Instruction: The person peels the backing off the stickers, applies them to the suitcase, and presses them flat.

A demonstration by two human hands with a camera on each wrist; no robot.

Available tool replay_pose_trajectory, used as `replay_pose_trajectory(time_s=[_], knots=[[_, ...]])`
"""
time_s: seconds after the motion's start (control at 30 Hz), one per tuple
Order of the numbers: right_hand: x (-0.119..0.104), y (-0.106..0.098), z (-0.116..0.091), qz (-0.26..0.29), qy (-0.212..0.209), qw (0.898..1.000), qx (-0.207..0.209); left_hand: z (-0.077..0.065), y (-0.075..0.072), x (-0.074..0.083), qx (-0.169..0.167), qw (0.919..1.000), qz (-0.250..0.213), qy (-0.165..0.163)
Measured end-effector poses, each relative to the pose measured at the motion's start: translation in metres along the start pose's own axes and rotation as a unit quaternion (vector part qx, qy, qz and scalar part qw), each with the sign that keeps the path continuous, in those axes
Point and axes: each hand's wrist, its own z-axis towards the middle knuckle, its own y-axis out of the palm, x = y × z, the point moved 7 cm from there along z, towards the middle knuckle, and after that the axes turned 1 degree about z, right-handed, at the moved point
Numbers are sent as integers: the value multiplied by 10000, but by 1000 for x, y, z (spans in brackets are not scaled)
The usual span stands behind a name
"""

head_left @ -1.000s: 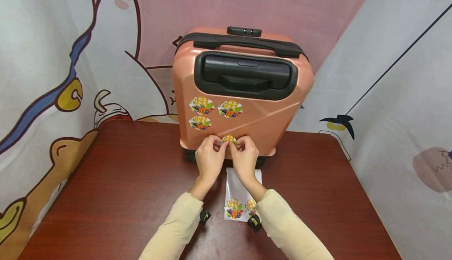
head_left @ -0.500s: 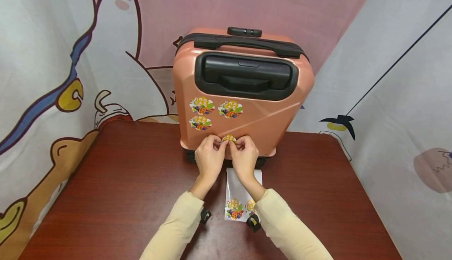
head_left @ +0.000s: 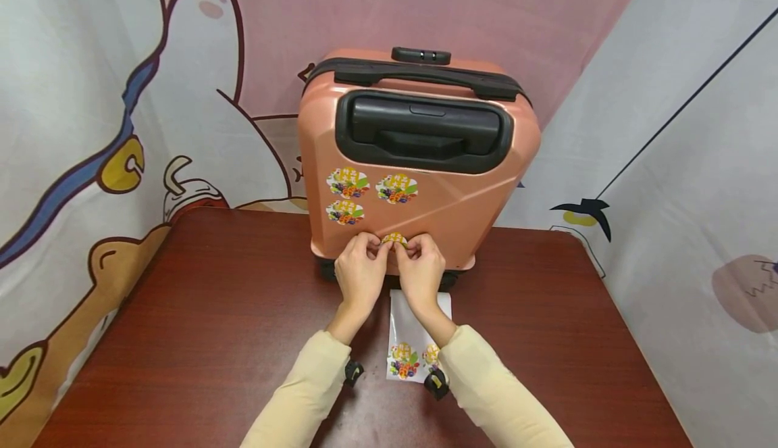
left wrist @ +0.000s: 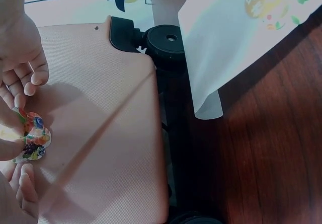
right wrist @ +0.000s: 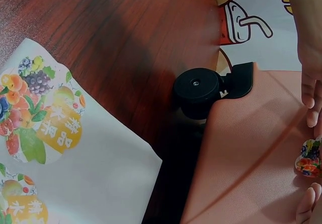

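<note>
A fruit-print sticker (head_left: 395, 238) is at the lower front of the pink suitcase (head_left: 468, 198). My left hand (head_left: 361, 272) pinches its left edge and my right hand (head_left: 422, 272) its right edge, thumbs side by side at the bottom. In the left wrist view the sticker (left wrist: 36, 141) looks slightly bent between the fingers. The right wrist view shows part of the sticker (right wrist: 308, 158) close to the suitcase shell. Whether it sticks there I cannot tell. Higher up, three similar stickers, such as the right one (head_left: 396, 188), lie flat on the shell.
A white backing sheet (head_left: 413, 313) with fruit stickers lies on the brown table (head_left: 243, 340), partly under my right wrist. Black wheels (right wrist: 196, 89) support the suitcase at its base. Behind it hangs a cartoon-print cloth (head_left: 425, 2).
</note>
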Motion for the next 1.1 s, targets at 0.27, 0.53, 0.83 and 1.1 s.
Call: replay_pose_trajectory(time_s=[0.27,0.53,0.83,1.1], knots=[[0,0,1,-31,-59,10000,-25,0,-1,0,1,10000,-58,7],[0,-3,2,-33,-105,9999,-8,1,-4,0,54,10000,-18,37],[4,-7,4,-81,-74,9999,-12,2,-7,0,34,9999,-75,95],[9,-12,4,-11,131,9999,-105,1,-9,-6,20,10000,-95,11]])
